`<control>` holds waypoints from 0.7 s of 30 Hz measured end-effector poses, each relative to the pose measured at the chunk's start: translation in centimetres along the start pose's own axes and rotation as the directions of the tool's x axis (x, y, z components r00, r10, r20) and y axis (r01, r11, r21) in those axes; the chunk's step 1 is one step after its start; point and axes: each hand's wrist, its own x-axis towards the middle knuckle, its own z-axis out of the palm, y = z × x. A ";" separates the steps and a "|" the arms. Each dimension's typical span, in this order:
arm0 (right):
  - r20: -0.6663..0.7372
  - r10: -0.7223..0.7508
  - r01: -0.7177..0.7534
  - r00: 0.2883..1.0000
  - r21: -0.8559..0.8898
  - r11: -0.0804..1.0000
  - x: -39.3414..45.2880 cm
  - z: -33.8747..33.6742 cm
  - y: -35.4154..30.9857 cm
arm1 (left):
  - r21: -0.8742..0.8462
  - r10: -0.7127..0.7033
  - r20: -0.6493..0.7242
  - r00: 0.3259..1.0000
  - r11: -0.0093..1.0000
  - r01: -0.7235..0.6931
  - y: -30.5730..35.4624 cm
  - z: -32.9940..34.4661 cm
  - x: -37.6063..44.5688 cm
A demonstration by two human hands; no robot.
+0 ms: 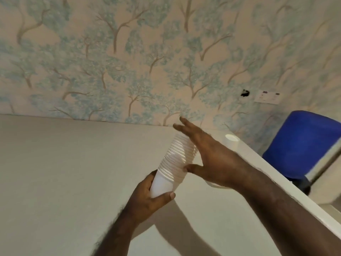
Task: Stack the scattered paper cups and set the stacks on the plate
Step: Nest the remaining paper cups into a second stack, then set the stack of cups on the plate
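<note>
A long stack of white paper cups (pixel 175 159) is held tilted above the white table (pixel 73 172), its rims pointing up and away. My left hand (pixel 149 196) grips the bottom cup of the stack. My right hand (pixel 208 156) lies flat against the stack's upper end, fingers straight, thumb touching the stack's side. One more white cup (pixel 231 142) stands upside down near the table's far right edge. A white curved edge, perhaps the plate (pixel 215 185), shows just under my right wrist; most of it is hidden.
The table meets a wall with tree-patterned wallpaper (pixel 129 61) at the back. A blue chair (pixel 302 145) stands past the table's right edge. A wall socket (pixel 267 97) is on the wall above it.
</note>
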 end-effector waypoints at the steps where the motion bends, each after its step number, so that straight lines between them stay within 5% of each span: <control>1: -0.006 -0.010 0.009 1.000 -0.088 0.996 -1.1 0.2 0.6 | -0.022 -0.008 0.054 0.998 1.000 0.010 0.4 0.6 -0.1; 5: -0.044 0.008 -0.023 0.999 -0.374 0.927 -5.6 1.6 3.6 | -0.141 -0.027 0.197 0.980 0.988 0.056 1.7 3.4 -0.8; 8: -0.117 0.068 -0.112 0.991 -0.431 0.895 -9.4 3.3 6.1 | -0.120 -0.098 0.244 0.965 0.984 0.130 2.4 6.1 -1.3; 15: -0.280 0.220 -0.270 0.934 -0.154 0.951 -16.7 6.1 13.3 | 0.051 -0.118 0.137 0.984 0.992 0.112 5.8 14.0 -0.8; 21: -0.366 0.517 -0.433 0.774 0.290 0.853 -17.7 5.6 20.2 | 0.526 0.186 0.050 0.981 0.830 -0.184 10.9 22.5 6.6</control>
